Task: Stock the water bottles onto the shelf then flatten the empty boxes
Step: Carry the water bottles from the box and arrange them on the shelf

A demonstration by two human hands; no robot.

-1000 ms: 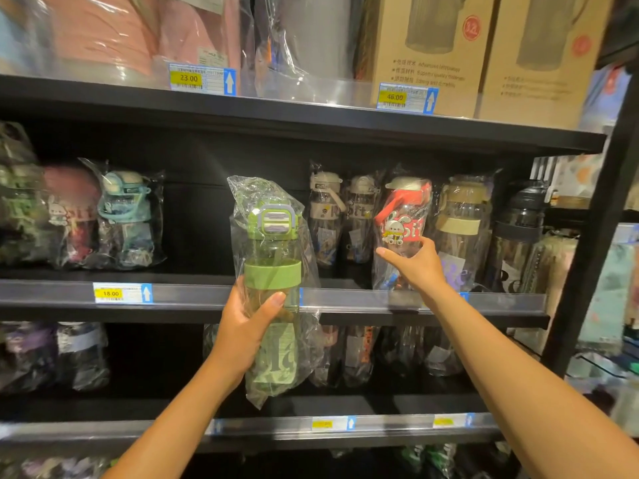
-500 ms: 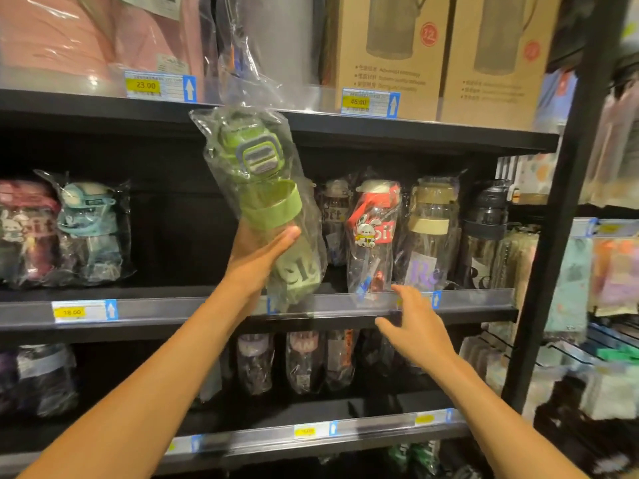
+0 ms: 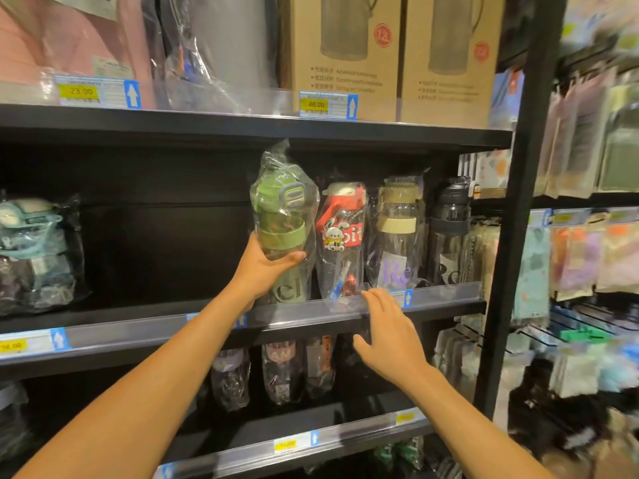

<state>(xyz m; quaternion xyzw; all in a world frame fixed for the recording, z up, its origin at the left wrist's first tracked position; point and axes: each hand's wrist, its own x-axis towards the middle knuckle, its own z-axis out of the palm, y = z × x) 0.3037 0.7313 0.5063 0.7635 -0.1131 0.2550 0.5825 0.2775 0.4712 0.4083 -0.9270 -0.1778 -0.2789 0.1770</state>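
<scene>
A green water bottle [image 3: 281,216] in a clear plastic bag stands upright on the middle shelf [image 3: 345,307], just left of a red-capped bottle [image 3: 342,233]. My left hand [image 3: 268,267] grips the green bottle around its middle. A little lower and to the right, my right hand [image 3: 389,335] hovers in front of the shelf's front rail, fingers spread and holding nothing. A beige-capped bottle [image 3: 397,229] and a black bottle [image 3: 449,229] stand further right in the same row.
Bagged teal bottles [image 3: 36,250] sit at the shelf's left end, with a dark gap between them and the green bottle. Cardboard jug boxes [image 3: 345,53] fill the top shelf. More bagged bottles [image 3: 280,371] stand below. A black upright post [image 3: 518,209] bounds the right.
My left hand carried the green bottle up from in front of the shelves and set it upright beside the red-capped bottle. My right hand let go of the red-capped bottle and dropped below the rail.
</scene>
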